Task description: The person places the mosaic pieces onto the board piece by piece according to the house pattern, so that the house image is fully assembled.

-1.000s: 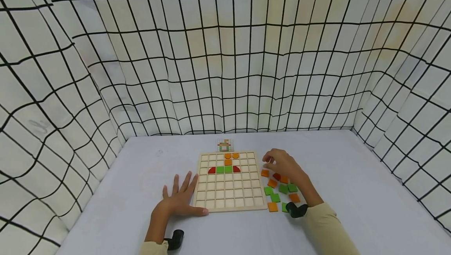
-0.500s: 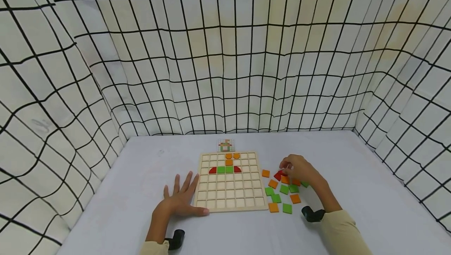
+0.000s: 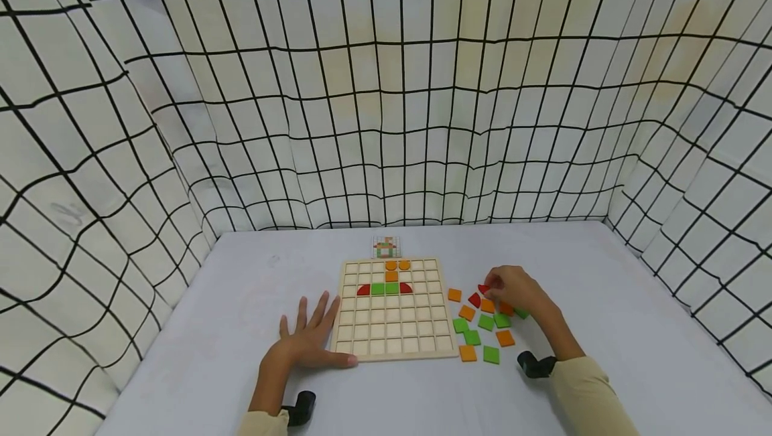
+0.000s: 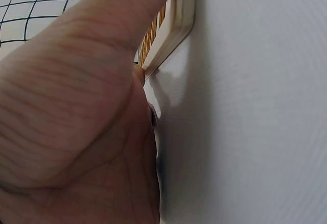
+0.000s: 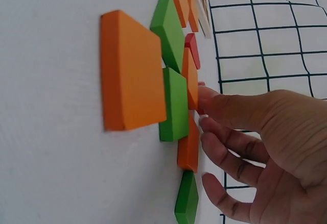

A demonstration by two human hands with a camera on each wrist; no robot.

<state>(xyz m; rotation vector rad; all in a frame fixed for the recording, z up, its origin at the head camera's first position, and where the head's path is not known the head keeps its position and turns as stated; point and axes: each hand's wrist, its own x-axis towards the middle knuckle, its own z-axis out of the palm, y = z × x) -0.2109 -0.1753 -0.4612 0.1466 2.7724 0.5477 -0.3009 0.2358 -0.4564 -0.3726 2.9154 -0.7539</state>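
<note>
My left hand [image 3: 309,342] lies with fingers spread on the table beside the wooden grid board [image 3: 368,335], its thumb against the board's near left corner. In the left wrist view the palm [image 4: 76,117] hides most of the board. To the right of the board, my right hand [image 3: 517,291] pinches a red tile [image 3: 483,288] between thumb and index finger, low among loose tiles. The right wrist view shows the right hand [image 5: 255,152] with its other fingers curled; the red tile is mostly hidden by the thumb. Another red rounded tile [image 3: 474,300] lies just nearer.
Several loose orange tiles [image 3: 505,338] and green tiles [image 3: 491,355] lie right of the board. Orange, green [image 3: 377,288] and red pieces sit in its upper cells. A small pattern card [image 3: 387,247] lies behind it. Black-gridded white cloth [image 3: 410,155] walls the table.
My right hand has moved right and down from near the board's edge to the red tiles, then stayed there. The left hand has not moved.
</note>
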